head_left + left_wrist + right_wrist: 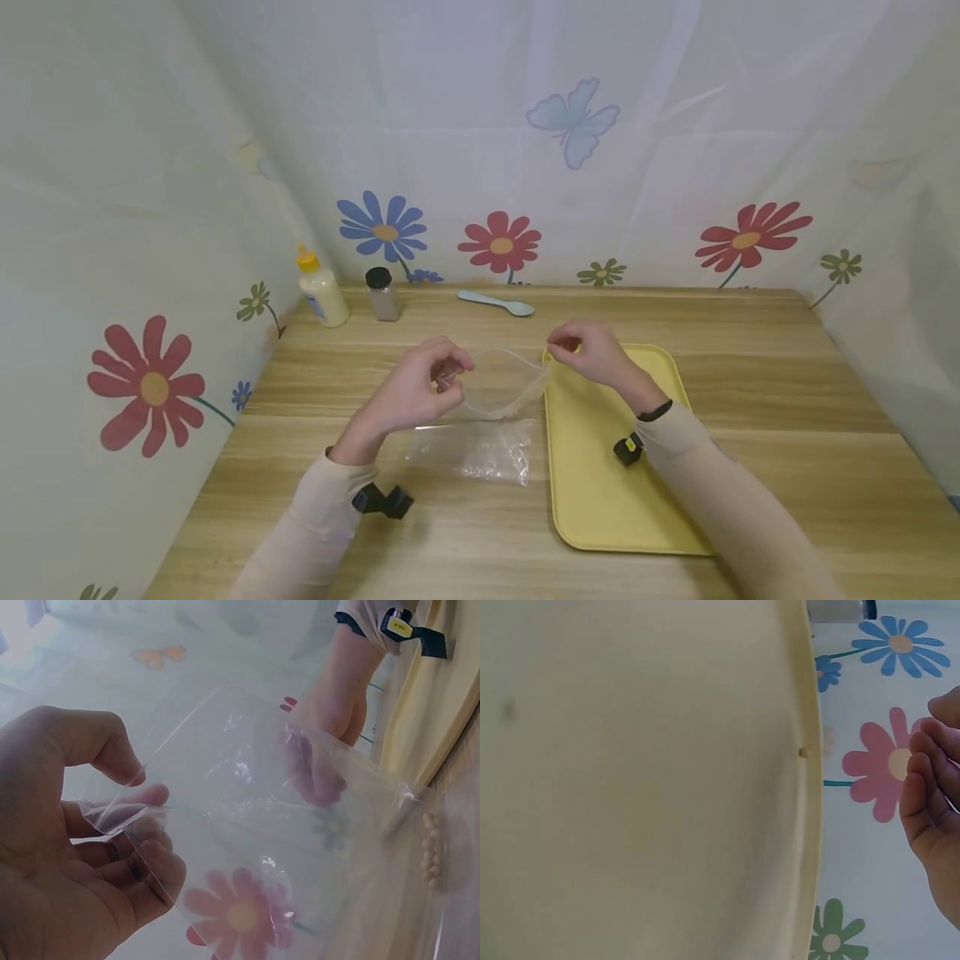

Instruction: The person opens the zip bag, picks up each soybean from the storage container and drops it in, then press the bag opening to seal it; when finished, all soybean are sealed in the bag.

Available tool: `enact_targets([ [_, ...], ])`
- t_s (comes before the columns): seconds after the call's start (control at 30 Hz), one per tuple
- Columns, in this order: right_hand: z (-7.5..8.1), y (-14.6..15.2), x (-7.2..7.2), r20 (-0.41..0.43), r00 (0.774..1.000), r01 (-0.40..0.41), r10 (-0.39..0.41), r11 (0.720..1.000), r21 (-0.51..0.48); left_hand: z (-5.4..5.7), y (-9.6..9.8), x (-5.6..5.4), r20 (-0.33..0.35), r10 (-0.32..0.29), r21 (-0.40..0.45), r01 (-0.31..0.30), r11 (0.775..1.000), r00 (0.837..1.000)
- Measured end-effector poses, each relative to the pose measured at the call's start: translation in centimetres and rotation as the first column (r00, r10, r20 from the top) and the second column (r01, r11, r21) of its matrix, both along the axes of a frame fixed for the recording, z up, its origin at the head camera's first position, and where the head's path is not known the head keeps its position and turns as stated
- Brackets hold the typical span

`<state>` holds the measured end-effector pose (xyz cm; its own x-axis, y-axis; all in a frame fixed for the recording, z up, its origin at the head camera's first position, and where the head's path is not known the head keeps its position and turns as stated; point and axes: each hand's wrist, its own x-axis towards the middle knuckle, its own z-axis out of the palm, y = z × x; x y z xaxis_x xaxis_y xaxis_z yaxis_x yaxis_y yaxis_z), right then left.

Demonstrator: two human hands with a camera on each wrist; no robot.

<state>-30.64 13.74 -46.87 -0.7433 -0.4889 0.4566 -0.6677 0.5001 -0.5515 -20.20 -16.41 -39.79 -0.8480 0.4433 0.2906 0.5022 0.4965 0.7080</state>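
A clear zip plastic bag (542, 385) is held up with its mouth spread wide. My left hand (422, 385) pinches the bag's left corner, the film bunched between thumb and fingers. At the opposite corner is my right hand (596, 354), its thumb and index finger curled together in a pinch; in the left wrist view it shows partly through the film. Several small round beige beads (430, 851) show through the plastic at the bag's lower end. The right wrist view catches my curled right fingers (919, 795) at its edge, the bag not visible there.
A yellow tray (600, 500) lies under my right arm, with a small bead (804, 753) at its rim. Along the back stand a yellow-capped bottle (324, 296) and a black-lidded jar (384, 300); a pale blue spoon (495, 302) lies beside them. Clear plastic film (480, 454) shows below the bag's mouth.
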Motion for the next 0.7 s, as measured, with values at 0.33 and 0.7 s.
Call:
enact_targets([
  [0.33, -0.7, -0.5, -1.4, 0.128, 0.989, 0.055, -0.071, 0.99, 0.13, 0.2, 0.0, 0.0, -0.01, -0.005, 0.0, 0.005, 1.0, 1.0],
  [0.7, -1.2, -0.3, -2.3, 0.207, 0.976, 0.02, -0.063, 0.978, 0.206, 0.1, 0.0, 0.1, -0.002, 0.005, -0.002, -0.005, 1.0, 1.0],
])
